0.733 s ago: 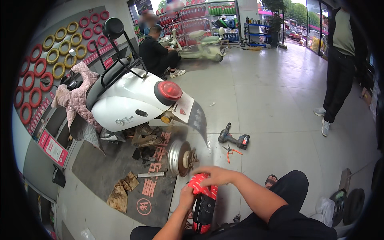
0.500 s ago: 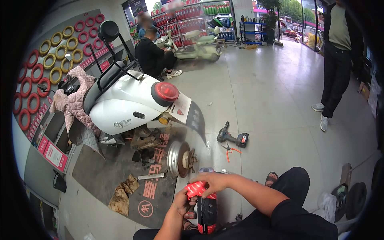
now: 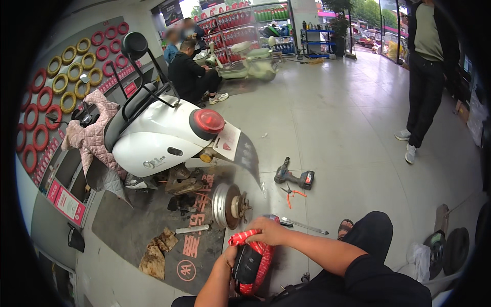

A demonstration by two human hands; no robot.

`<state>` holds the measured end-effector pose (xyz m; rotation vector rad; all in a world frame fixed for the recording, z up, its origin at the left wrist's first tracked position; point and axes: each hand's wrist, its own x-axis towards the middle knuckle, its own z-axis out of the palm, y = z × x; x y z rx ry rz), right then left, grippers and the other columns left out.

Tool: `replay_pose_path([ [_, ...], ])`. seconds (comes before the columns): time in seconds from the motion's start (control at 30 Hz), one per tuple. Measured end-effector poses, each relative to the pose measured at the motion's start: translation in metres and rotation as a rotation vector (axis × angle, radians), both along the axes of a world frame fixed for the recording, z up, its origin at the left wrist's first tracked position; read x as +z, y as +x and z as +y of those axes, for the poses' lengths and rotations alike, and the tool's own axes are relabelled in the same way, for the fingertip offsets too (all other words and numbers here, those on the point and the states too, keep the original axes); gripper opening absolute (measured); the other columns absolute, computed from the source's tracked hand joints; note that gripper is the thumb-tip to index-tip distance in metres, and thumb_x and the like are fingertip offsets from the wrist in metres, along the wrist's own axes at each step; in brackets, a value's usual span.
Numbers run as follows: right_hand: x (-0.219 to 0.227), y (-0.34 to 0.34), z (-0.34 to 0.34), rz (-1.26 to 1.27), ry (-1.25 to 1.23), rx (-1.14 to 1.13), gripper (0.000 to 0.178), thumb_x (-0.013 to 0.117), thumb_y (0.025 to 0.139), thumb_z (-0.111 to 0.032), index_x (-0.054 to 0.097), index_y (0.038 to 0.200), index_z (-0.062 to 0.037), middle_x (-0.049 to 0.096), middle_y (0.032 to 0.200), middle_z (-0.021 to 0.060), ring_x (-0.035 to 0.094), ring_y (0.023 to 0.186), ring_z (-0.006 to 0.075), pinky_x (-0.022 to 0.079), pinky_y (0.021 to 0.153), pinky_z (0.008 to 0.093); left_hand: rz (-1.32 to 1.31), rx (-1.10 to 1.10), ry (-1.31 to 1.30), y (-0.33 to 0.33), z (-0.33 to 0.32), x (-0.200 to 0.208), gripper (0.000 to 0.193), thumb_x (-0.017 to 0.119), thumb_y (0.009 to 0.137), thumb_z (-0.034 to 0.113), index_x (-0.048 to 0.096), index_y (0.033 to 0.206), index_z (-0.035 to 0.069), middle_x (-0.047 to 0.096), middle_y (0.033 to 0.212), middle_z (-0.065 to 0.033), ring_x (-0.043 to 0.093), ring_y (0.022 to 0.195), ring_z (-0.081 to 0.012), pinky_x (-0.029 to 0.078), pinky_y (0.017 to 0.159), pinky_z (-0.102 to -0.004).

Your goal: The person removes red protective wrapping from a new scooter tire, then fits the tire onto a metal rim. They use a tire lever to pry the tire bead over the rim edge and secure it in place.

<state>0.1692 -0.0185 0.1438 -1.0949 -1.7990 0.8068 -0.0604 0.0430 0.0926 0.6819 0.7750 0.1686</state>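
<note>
Between my forearms a black tyre (image 3: 249, 260), partly wound in red film with white print, stands tilted in front of me. My right hand (image 3: 269, 232) is closed around a bunched strip of red wrapping film (image 3: 244, 237) at the tyre's top. At the tyre's left edge, my left hand (image 3: 231, 254) is closed at the lower end of that same strip; some of its fingers are hidden behind the film and the tyre. Just beyond my hands stands a bare wheel rim with its hub (image 3: 226, 206).
A white scooter (image 3: 158, 133) without its rear wheel stands ahead left over a dark mat (image 3: 120, 225). A cordless impact wrench (image 3: 294, 176), orange-handled pliers (image 3: 289, 196) and a tyre lever (image 3: 307, 226) lie on the floor. One person (image 3: 428, 77) stands right; others are at the back.
The tyre has turned and tilted left, showing more red film along its right side. The film between my hands is drawn into a narrower strip, and my left hand has shifted slightly left.
</note>
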Motion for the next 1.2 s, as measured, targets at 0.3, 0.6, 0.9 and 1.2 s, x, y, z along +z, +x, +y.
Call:
replay_pose_path([
  [0.3,0.018,-0.027,-0.039,-0.079,0.034,0.370,0.030,0.085,0.087,-0.028,0.077,0.107,-0.0073,0.072,0.105,0.0093,0.062,0.107,0.0298,0.050,0.097,0.0434,-0.081,-0.163,0.170,-0.011,0.006,0.011,0.071,0.050,0.110,0.055,0.048,0.154,-0.001,0.064,0.143,-0.0150,0.061,0.132,-0.0244,0.045,0.115,-0.0393],
  [0.6,0.023,-0.047,-0.048,-0.293,0.151,0.327,0.038,0.079,0.089,-0.042,0.077,0.111,-0.0102,0.073,0.110,0.0082,0.067,0.108,0.0306,0.052,0.095,0.0446,0.356,-0.084,0.488,0.018,-0.011,0.009,0.073,0.070,0.101,0.048,0.050,0.150,-0.002,0.069,0.127,-0.0176,0.067,0.110,-0.0218,0.055,0.095,-0.0370],
  [0.9,-0.033,0.037,-0.071,-0.016,-0.604,-0.031,0.042,0.071,0.100,-0.046,0.077,0.113,-0.0062,0.077,0.099,0.0096,0.070,0.087,0.0258,0.055,0.086,0.0386,0.168,0.084,0.601,-0.033,0.017,0.006,0.062,0.050,0.113,0.050,0.051,0.151,0.001,0.065,0.136,-0.0066,0.061,0.122,-0.0127,0.048,0.107,-0.0308],
  [1.2,-0.103,-0.017,-0.002,-0.520,-0.494,0.132,0.043,0.073,0.093,-0.040,0.073,0.119,-0.0056,0.073,0.120,0.0224,0.071,0.106,0.0378,0.057,0.094,0.0457,0.186,0.303,0.146,0.001,-0.009,0.013,0.061,0.039,0.115,0.051,0.059,0.144,0.001,0.071,0.126,-0.0148,0.069,0.115,-0.0205,0.055,0.099,-0.0340],
])
